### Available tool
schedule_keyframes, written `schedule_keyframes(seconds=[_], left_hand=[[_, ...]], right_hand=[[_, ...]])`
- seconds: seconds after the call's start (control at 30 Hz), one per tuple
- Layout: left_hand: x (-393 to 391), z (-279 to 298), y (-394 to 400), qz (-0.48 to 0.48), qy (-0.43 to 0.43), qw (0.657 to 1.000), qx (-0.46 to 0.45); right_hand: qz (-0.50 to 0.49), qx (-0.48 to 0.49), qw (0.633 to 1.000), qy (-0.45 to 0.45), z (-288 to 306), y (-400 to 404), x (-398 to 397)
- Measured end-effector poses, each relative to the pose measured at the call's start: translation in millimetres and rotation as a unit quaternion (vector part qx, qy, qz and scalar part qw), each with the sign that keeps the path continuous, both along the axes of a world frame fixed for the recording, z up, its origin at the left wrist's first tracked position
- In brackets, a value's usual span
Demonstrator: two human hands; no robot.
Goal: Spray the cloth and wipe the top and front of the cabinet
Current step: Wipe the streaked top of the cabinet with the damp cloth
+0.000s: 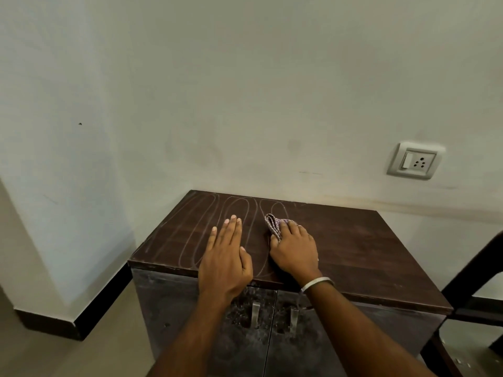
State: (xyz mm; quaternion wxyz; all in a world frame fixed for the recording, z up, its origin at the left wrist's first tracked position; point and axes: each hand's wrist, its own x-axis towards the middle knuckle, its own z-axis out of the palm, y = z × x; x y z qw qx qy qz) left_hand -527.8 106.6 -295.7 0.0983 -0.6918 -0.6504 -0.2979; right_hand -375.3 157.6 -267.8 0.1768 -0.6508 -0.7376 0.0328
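Observation:
A low dark brown cabinet (353, 248) stands against the white wall. Its top carries looping pale wipe streaks on the left half. My right hand (295, 251) presses a small folded checked cloth (273, 224) flat on the middle of the top, and most of the cloth is hidden under the fingers. My left hand (227, 257) lies flat on the top just left of it, fingers together, holding nothing. The dusty front has two doors with metal handles (255, 314). No spray bottle is in view.
A wall socket with a switch (415, 160) sits above the cabinet's right end. A dark chair frame (479, 289) stands close to the cabinet's right side. A black skirting (89, 314) runs along the wall corner on the left, above a beige floor.

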Motion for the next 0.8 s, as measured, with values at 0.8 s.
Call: schedule_keyframes(seconds=[0.8], left_hand=[[-1, 0, -1, -0.011, -0.02, 1.0, 0.001]], right_hand=[[-0.016, -0.012, 1.0, -0.015, 0, 54, 27]])
